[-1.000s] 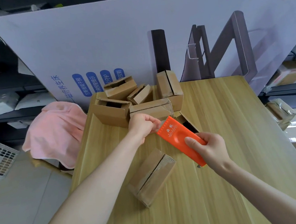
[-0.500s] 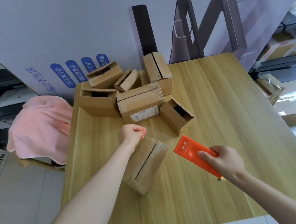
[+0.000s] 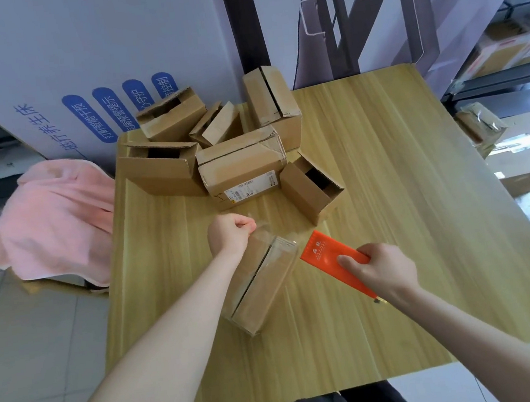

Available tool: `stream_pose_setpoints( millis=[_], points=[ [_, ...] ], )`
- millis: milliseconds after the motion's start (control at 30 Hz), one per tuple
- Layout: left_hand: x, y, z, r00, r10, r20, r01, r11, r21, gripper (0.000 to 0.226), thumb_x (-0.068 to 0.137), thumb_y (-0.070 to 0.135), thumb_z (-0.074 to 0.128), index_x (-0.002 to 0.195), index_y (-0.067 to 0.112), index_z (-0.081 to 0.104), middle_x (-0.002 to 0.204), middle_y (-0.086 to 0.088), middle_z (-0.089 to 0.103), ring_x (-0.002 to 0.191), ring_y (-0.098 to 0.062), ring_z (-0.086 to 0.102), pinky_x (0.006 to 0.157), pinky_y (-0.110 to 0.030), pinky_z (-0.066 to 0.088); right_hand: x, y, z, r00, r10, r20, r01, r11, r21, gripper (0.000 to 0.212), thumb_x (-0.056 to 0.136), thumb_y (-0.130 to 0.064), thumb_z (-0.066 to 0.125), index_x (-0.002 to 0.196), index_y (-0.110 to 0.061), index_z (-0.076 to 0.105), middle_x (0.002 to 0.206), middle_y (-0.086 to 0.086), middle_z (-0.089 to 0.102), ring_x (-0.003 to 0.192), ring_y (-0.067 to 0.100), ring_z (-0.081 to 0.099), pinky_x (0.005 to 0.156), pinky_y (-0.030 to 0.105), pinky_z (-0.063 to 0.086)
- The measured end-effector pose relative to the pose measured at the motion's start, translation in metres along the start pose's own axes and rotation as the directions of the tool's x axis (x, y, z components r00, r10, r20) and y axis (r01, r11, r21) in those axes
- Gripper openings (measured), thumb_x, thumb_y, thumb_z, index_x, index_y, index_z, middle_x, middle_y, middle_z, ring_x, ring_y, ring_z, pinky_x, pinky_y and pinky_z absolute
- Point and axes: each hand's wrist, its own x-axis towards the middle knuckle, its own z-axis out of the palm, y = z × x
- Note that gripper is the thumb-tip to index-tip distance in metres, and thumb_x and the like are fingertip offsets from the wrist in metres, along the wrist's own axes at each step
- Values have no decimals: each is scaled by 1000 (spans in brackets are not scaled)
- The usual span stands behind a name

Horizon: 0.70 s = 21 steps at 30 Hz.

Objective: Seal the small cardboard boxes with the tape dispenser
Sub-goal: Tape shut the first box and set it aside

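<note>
The small cardboard box (image 3: 259, 286) being taped lies on its side near the middle of the desk (image 3: 402, 186), its long seam facing up and angled toward the far right. Just beyond its far end the left hand (image 3: 231, 234) is curled, thumb against forefinger, pinching what looks like the end of a faint strip of clear tape (image 3: 269, 234) that hangs above the box. Just right of the box the right hand (image 3: 382, 270) grips the orange tape dispenser (image 3: 331, 257), thumb on top, with its broad front edge close to the box's far corner. Farther back from the box sits a cluster of cardboard boxes: a labelled box (image 3: 240, 167), an open box (image 3: 313, 189), and others behind them. Well to the box's left, off the desk, lies a pink towel (image 3: 52, 216). Behind the cluster leans a white printed board (image 3: 78, 56).
</note>
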Motion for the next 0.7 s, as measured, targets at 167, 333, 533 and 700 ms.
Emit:
stream_pose_setpoints(
  millis=[167,333,533,700],
  points=[
    [-1,-8,9,997,-62,-36,61,997,-45,6,80,23,75,85,27,77,89,12,73,79,-7,63,61,-17,41,3,-9,6,1000,19,-6,-19,999,-40,40,81,-58,54,73,-21,65,62,-5,64,49,13,63,55,27,54],
    [-2,-19,16,987,-147,-66,131,970,-203,34,83,29,72,116,24,69,100,10,72,93,-9,62,80,-21,44,4,-16,11,999,28,-17,-29,999,-24,39,81,-57,55,72,-21,65,63,-6,63,57,16,63,54,25,50],
    [-10,-26,25,982,-129,-139,89,961,-263,57,88,27,68,140,18,47,81,25,64,100,-4,57,93,-24,38,1,-19,13,999,42,-19,-42,999,-11,38,83,-57,53,74,-22,66,66,-4,65,57,18,64,61,33,56],
    [-8,-26,21,971,-197,-135,153,947,-281,65,85,34,71,141,14,45,127,0,59,112,-14,59,90,-25,42,5,-23,11,999,39,-31,-41,998,-46,41,82,-58,54,73,-19,65,66,-4,63,62,18,63,57,27,51]
  ],
)
